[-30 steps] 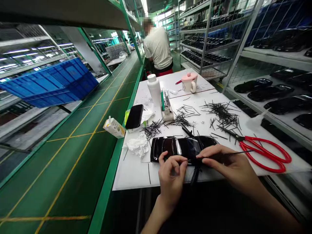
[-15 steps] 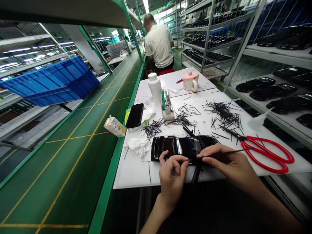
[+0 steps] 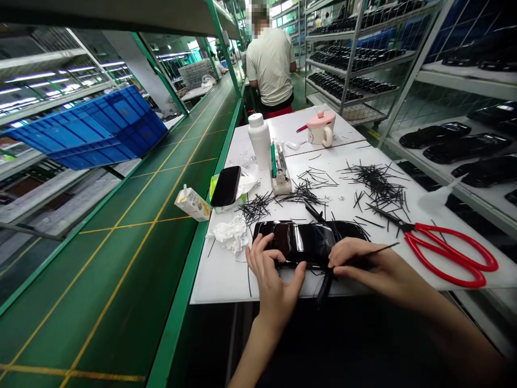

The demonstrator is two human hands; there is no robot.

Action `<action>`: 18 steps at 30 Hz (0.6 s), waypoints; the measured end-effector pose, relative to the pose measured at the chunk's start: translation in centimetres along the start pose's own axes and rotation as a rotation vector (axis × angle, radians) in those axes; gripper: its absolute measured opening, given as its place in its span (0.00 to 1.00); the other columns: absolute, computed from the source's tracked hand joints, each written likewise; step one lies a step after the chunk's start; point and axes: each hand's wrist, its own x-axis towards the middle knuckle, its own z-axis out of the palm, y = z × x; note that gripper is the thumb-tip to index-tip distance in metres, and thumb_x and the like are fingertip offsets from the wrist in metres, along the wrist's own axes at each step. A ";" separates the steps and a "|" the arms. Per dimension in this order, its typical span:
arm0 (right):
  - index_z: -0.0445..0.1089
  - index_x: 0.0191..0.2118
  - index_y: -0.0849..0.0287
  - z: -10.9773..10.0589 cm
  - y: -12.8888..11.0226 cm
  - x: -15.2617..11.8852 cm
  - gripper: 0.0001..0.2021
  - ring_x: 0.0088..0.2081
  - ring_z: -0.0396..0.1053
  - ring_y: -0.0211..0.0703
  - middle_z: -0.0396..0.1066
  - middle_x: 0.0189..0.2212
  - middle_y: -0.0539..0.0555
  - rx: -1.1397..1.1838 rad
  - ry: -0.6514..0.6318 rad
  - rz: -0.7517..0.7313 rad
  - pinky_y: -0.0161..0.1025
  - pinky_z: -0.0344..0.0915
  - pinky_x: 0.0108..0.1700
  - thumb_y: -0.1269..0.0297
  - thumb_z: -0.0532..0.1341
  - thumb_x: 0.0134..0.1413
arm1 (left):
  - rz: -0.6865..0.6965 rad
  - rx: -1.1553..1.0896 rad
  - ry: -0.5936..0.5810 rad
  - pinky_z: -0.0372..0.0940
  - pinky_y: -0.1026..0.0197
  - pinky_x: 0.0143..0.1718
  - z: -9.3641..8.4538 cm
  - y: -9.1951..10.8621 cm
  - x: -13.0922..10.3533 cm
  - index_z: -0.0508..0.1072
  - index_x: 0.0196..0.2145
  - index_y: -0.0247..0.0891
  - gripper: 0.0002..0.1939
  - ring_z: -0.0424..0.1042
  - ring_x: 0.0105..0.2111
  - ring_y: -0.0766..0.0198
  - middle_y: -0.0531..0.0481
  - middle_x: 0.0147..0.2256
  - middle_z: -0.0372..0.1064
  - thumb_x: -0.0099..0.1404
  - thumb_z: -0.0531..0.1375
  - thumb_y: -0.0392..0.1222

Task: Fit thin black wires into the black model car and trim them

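A glossy black model car (image 3: 309, 241) lies lengthwise across the near part of the white table, its doors swung out on both sides. My left hand (image 3: 274, 269) has its fingers spread at the car's left near side, fingertips touching the body. At the near edge by the open door, my right hand (image 3: 359, 264) pinches a thin black strip (image 3: 383, 249), whose end sticks out to the right. Red-handled scissors (image 3: 452, 253) lie right of my right hand, blades half toward the car. Piles of black strips (image 3: 377, 183) are scattered behind the car.
Crumpled tissue (image 3: 230, 234), a phone (image 3: 226, 186), a drink carton (image 3: 193, 203), a white bottle (image 3: 259, 143) and a lidded mug (image 3: 321, 129) stand around. A green conveyor (image 3: 133, 242) runs along the left. A person (image 3: 271, 64) stands beyond; racks of cars (image 3: 464, 140) line the right.
My left hand has let its pinch at the strip go, spread its fingers and moved left onto the car. My right hand keeps its pinch. The view has shifted slightly.
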 end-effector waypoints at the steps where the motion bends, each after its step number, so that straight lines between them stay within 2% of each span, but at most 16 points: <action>1: 0.73 0.37 0.54 0.1 -0.1 0.0 0.04 0.42 0.72 0.42 0.74 0.37 0.50 -0.021 -0.009 0.008 0.38 0.67 0.47 0.62 0.63 0.63 | 0.001 0.026 -0.003 0.45 0.21 0.59 0.2 0.2 0.0 0.57 0.37 0.42 0.16 0.56 0.63 0.40 0.35 0.54 0.63 0.61 0.64 0.38; 4: 0.71 0.38 0.54 0.4 -0.2 0.0 0.03 0.40 0.71 0.41 0.73 0.36 0.50 -0.059 -0.025 0.004 0.38 0.66 0.44 0.64 0.61 0.65 | 0.005 0.079 -0.014 0.41 0.20 0.60 0.7 0.3 -0.1 0.56 0.39 0.42 0.17 0.55 0.64 0.39 0.33 0.56 0.61 0.62 0.64 0.38; 13: 0.68 0.38 0.55 1.4 1.1 0.0 0.03 0.39 0.71 0.41 0.72 0.35 0.51 -0.130 0.043 -0.158 0.39 0.66 0.44 0.69 0.60 0.66 | 0.036 0.117 0.033 0.42 0.23 0.61 1.2 0.0 -0.6 0.57 0.40 0.41 0.15 0.55 0.65 0.42 0.33 0.55 0.63 0.64 0.63 0.36; 18: 0.68 0.37 0.55 1.5 0.8 0.0 0.05 0.36 0.70 0.42 0.70 0.33 0.53 -0.200 0.056 -0.151 0.40 0.66 0.39 0.67 0.58 0.66 | 0.060 0.131 0.033 0.43 0.23 0.62 1.2 0.0 -0.6 0.58 0.41 0.41 0.16 0.56 0.64 0.42 0.34 0.54 0.64 0.63 0.64 0.37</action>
